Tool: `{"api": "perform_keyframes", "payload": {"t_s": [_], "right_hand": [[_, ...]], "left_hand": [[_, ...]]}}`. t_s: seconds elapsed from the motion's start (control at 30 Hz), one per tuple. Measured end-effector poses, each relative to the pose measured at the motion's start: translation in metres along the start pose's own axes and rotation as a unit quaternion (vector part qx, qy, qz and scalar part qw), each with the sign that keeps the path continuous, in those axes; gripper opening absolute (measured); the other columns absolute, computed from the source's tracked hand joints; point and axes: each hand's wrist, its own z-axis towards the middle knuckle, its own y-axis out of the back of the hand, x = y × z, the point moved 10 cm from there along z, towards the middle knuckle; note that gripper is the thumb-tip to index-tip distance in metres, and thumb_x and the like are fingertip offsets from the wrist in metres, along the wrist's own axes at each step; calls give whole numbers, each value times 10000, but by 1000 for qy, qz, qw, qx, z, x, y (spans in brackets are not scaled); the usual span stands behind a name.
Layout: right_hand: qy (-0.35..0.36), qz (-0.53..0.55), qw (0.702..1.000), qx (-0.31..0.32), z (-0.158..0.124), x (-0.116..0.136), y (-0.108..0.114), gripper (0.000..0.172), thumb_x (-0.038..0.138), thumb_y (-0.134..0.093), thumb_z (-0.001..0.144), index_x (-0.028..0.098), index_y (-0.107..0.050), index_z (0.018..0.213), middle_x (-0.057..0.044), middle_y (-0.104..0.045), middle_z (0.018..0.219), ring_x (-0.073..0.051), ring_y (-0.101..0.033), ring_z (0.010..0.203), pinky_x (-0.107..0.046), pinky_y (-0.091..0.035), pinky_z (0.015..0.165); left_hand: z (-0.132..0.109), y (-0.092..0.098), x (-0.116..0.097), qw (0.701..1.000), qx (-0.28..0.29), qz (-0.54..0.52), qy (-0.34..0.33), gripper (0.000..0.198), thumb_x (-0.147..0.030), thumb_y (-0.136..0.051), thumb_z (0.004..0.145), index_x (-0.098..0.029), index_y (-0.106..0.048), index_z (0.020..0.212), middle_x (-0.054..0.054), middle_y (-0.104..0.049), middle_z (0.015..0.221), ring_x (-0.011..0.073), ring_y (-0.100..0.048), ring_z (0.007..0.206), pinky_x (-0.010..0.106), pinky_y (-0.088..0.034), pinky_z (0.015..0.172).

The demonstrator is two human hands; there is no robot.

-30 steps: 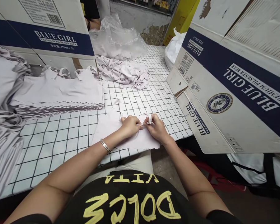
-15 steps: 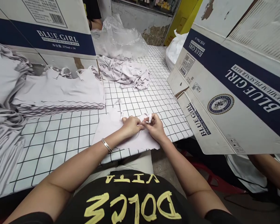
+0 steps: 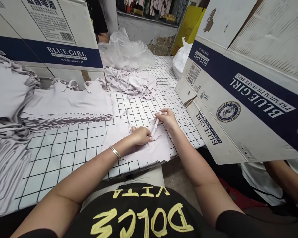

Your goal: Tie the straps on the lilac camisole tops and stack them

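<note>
A pale pink camisole [image 3: 149, 152] lies on the checked tabletop in front of me, its wavy hem toward my body. My left hand [image 3: 141, 136] rests on it and pinches its upper edge at the base of a strap. Between the thumb and fingers of my right hand [image 3: 167, 118] is the shoulder strap [image 3: 155, 125], drawn up taut away from the left hand. The camisole's other strap [image 3: 126, 115] stands in a loose loop to the left.
A neat stack of camisoles [image 3: 67, 100] sits at the left, beside more folded piles [image 3: 10, 165]. A crumpled heap of them [image 3: 134, 82] lies farther back, before clear plastic bags [image 3: 126, 49]. Cardboard cartons [image 3: 69, 39] flank the table. Another person's arm [image 3: 285, 180] shows at right.
My right hand has moved up and away from the left, pulling the strap out straight. My left hand stays on the camisole. The view has tilted slightly upward.
</note>
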Motion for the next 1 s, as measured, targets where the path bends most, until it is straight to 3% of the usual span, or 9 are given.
{"api": "perform_keyframes", "payload": {"t_s": [0.1,0.17,0.23,0.3,0.47,0.63,0.77,0.87,1.0], "right_hand": [[45,-173,984,-1,17,18,-1,426,314,-772,623,229,-433,867,39,-609,670,-157,-618,653,-275,-459,619],[69,-361,930,-11,17,37,4,370,352,-756,661,227,-465,852,26,-587,640,-184,-598,678,-288,-425,627],[82,-504,858,-46,2,57,19,347,452,-725,700,222,-488,809,-3,-584,640,-208,-576,700,-296,-385,622],[67,-556,827,-57,-29,63,39,390,580,-638,748,215,-503,762,-30,-598,666,-210,-561,687,-294,-356,596],[-24,-535,841,82,-117,-1,53,390,548,-695,677,207,-508,646,-12,-584,661,-164,-506,609,-265,-321,536],[-26,-266,963,13,-143,-13,60,336,517,-599,785,210,-482,712,22,-485,636,-131,-463,584,-249,-365,535],[-118,-38,992,-26,-134,-10,70,422,490,-780,629,266,-508,862,21,-528,652,-142,-518,548,-263,-411,494],[-114,0,994,-5,-102,16,58,435,443,-829,584,320,-580,919,-31,-556,703,-134,-530,538,-268,-403,458],[-25,-30,995,90,-35,95,-16,216,351,-794,670,259,-642,794,-81,-575,763,-110,-519,538,-281,-390,444]], "left_hand": [[0,7,-7,998,-32,50,-13,212,-375,-666,782,-168,-638,818,69,-659,934,298,-555,989,483,-276,936],[-15,30,-8,987,-124,97,-19,337,-393,-686,771,-188,-617,1029,108,-603,1134,324,-497,1104,479,-286,942],[-49,57,5,965,-227,132,-3,421,-428,-635,818,-205,-554,1165,121,-554,1222,319,-470,1144,486,-276,962],[-93,77,38,947,-284,141,55,359,-462,-517,890,-211,-547,1145,111,-573,1181,299,-499,1098,492,-274,967],[-170,69,133,932,-253,118,230,385,-566,-483,844,-198,-560,927,112,-599,1007,330,-526,991,509,-338,878],[-168,55,130,919,-307,-153,193,287,-457,-532,804,-205,-443,700,4,-525,687,190,-534,698,324,-411,676],[-163,58,111,789,-278,-533,129,385,-430,-734,673,-220,-456,837,-57,-506,631,101,-476,514,218,-370,485],[-171,97,98,759,-240,-600,78,359,-339,-790,666,-195,-566,906,-33,-569,698,83,-514,547,205,-400,484],[-191,206,109,819,-295,-487,68,108,-226,-712,784,-152,-691,860,37,-649,840,89,-570,661,236,-477,606]]}}
